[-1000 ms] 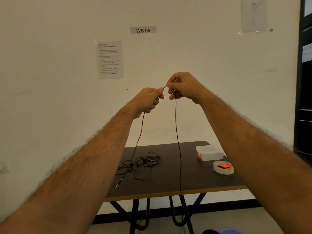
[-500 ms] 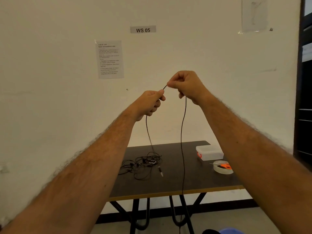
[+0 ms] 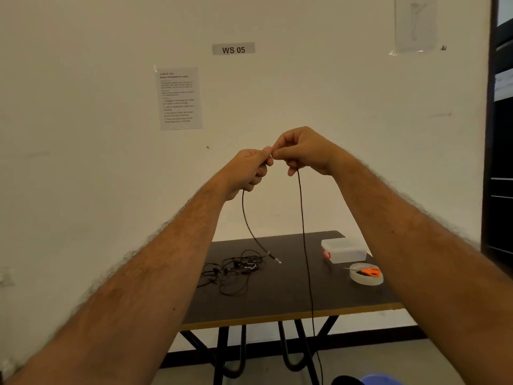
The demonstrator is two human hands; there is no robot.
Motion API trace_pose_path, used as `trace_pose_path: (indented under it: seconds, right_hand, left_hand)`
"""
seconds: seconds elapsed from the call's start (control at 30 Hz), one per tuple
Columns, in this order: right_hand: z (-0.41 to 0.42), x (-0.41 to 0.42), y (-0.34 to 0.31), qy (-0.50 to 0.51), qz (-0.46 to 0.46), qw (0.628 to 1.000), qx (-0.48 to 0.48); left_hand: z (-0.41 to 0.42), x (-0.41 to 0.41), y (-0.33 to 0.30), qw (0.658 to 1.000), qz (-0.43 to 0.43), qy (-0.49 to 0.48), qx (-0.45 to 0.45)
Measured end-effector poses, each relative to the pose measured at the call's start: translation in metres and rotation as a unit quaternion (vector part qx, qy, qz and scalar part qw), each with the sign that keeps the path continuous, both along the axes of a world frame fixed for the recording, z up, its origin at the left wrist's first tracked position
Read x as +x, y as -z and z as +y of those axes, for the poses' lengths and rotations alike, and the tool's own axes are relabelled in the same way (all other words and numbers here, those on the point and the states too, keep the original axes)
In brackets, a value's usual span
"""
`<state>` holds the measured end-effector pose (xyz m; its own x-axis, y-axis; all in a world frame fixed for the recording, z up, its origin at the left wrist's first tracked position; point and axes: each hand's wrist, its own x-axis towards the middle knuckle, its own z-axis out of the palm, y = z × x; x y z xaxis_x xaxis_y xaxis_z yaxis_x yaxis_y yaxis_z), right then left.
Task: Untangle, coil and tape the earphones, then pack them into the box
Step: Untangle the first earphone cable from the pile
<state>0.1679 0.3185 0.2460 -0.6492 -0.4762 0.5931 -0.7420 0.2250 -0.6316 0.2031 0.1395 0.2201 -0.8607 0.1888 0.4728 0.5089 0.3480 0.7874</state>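
Left hand point(image 3: 251, 169) and right hand point(image 3: 304, 151), touching, pinch the cable point(image 3: 304, 232) high above the table point(image 3: 277, 301), its plug point(image 3: 274, 258) hanging free.

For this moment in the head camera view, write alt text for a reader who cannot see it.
Two raised hands, left hand and right hand, pinch one black earphone cable that hangs in two strands. Below, a dark table holds a tangled pile of earphones, a clear box and a tape roll with orange scissors.

Only clear text is "WS 05" on the little grey sign point(image 3: 233, 48) up on the wall. The taped instruction sheet point(image 3: 179, 98) below reads "TASK ID" up top, the rest's too blurry.
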Motion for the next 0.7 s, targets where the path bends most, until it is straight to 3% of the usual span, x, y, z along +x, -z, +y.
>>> trace_pose_path:
  seconds: [0.2,0.3,0.37,0.57,0.63,0.7]
  right_hand:
    - [-0.002,-0.004,0.006,0.056,0.0,0.987,-0.149]
    - [0.0,-0.003,0.014,0.012,-0.05,0.997,-0.061]
    - [0.0,0.0,0.023,-0.014,-0.038,0.999,0.004]
    - [0.01,0.004,0.028,-0.021,0.0,0.997,0.075]
    - [-0.002,0.001,0.047,0.0,0.015,0.998,0.067]
    - [-0.006,0.002,0.059,0.013,0.037,0.999,-0.011]
  left_hand:
    - [-0.001,0.001,0.013,0.999,-0.029,0.011,0.028]
    - [0.0,0.002,0.023,0.998,-0.036,0.017,0.04]
    - [0.002,0.004,0.031,0.998,-0.039,0.027,0.044]
    - [0.006,0.014,0.046,0.996,-0.048,0.058,0.053]
    - [-0.002,0.018,0.068,0.992,-0.077,0.058,0.082]
    - [-0.001,0.022,0.08,0.989,-0.087,0.071,0.096]
